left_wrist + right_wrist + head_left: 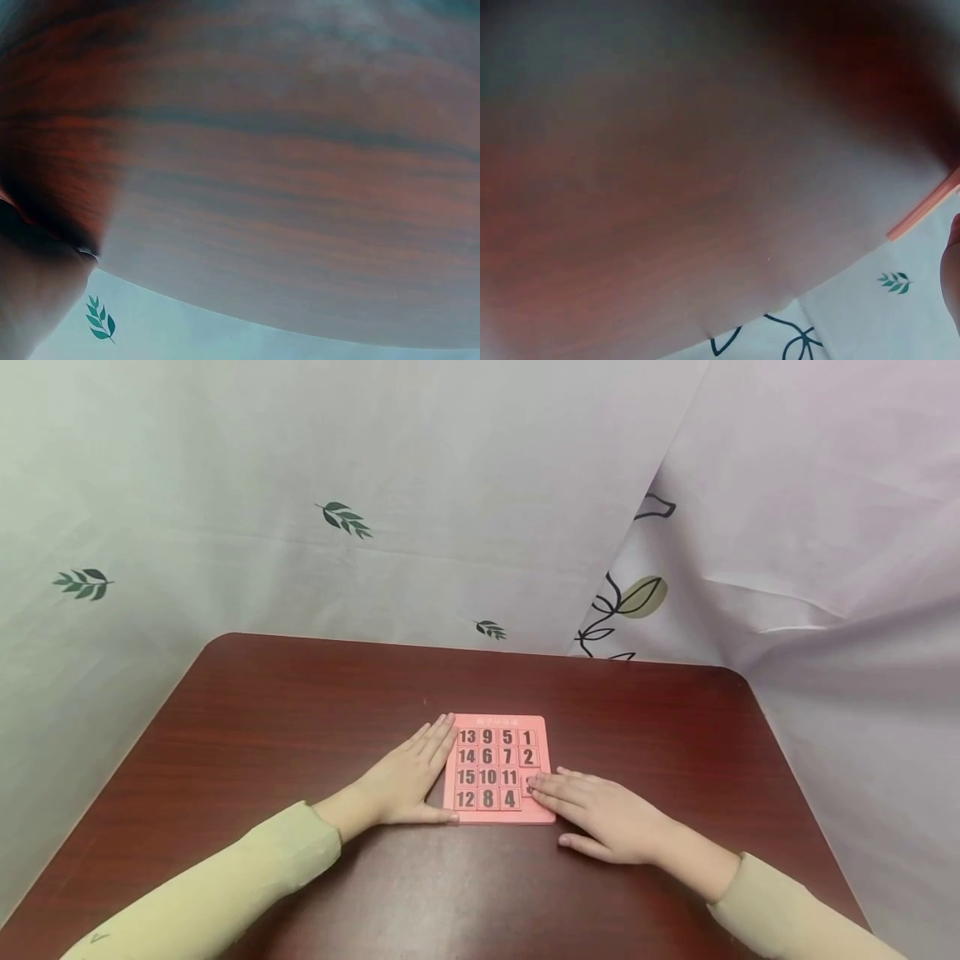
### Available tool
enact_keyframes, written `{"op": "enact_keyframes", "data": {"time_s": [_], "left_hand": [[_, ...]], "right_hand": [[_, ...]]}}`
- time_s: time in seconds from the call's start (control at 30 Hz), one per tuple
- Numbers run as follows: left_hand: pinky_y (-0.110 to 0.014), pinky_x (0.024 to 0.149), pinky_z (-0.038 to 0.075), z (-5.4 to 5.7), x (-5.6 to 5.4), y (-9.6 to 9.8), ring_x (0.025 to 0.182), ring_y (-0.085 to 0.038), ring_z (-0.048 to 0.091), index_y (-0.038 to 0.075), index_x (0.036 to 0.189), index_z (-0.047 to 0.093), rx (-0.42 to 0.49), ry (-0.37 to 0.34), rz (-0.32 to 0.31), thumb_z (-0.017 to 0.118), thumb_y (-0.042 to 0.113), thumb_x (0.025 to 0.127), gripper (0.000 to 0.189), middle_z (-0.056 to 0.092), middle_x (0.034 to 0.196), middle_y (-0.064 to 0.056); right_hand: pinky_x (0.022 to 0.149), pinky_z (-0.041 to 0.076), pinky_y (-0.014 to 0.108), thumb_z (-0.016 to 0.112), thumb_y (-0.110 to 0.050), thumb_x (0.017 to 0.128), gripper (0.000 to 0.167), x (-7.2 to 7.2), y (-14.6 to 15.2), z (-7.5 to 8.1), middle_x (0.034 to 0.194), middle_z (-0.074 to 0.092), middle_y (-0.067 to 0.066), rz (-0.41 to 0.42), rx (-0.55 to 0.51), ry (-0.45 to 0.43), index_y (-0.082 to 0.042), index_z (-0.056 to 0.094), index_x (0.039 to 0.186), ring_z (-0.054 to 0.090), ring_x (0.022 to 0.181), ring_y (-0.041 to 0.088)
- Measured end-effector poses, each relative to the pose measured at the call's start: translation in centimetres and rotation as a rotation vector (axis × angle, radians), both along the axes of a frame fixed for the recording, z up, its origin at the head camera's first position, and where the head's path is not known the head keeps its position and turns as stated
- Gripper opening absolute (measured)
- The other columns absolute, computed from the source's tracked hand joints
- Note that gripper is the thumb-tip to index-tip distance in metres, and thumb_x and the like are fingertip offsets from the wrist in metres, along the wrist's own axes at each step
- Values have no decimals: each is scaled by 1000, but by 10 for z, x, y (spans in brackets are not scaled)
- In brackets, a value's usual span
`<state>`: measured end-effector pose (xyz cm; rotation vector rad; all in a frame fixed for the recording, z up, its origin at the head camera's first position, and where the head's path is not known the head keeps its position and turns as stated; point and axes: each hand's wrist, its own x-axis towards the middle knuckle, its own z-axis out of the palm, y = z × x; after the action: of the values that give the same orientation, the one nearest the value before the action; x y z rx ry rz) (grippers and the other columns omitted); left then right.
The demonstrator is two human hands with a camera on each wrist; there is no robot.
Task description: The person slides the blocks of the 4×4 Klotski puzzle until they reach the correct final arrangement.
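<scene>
A pink sliding number puzzle (pixel 498 817) lies flat on the table, its square tiles printed with dark numbers. Along its left edge rests my left hand (pixel 408 777), fingers straight and pointing away, thumb stretched to the lower left corner. My right hand (pixel 600 814) comes in from the right with nearly straight fingers, the fingertips touching a tile (pixel 526 786) in the right column. That tile's number is mostly covered; it sits below the 2 tile (pixel 528 757), with a gap beneath it at the lower right corner. In the right wrist view the puzzle's edge (pixel 926 206) shows beside a finger (pixel 951 274).
The dark red-brown wooden table (pixel 360 685) has rounded far corners. Behind it and on both sides hang pale curtains (pixel 450 485) with leaf prints. Blurred wood grain fills most of both wrist views.
</scene>
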<state>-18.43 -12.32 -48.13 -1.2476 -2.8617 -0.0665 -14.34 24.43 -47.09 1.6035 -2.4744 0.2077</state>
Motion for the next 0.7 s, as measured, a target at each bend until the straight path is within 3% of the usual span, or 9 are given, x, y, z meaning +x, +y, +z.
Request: {"op": "enact_keyframes", "data": {"time_s": [0.17, 0.3, 0.7], "left_hand": [[-49, 135, 25, -1, -1, -1, 164, -42, 19, -11, 164, 23, -1, -1, 0, 62, 83, 85, 128, 16, 174, -32], [-50, 135, 25, -2, -1, -1, 164, -42, 19, -11, 164, 23, -2, 0, -1, 61, 83, 85, 128, 16, 174, -32], [-49, 135, 25, -1, -1, -1, 165, -41, 19, -10, 164, 22, -11, -5, 7, 60, 83, 86, 128, 15, 175, -31]], "right_hand": [[120, 48, 52, 69, -42, 101, 63, -10, -3, 0, 159, 58, 6, -44, 17, -35, -8, 57, 153, 53, 149, 23], [119, 48, 52, 69, -42, 101, 64, -8, -6, 2, 159, 57, 6, -47, 15, -39, -8, 57, 153, 54, 149, 24], [121, 47, 41, 71, -44, 99, 67, 11, -30, 2, 158, 58, 7, 98, 51, 52, -7, 55, 154, 54, 148, 25]]}}
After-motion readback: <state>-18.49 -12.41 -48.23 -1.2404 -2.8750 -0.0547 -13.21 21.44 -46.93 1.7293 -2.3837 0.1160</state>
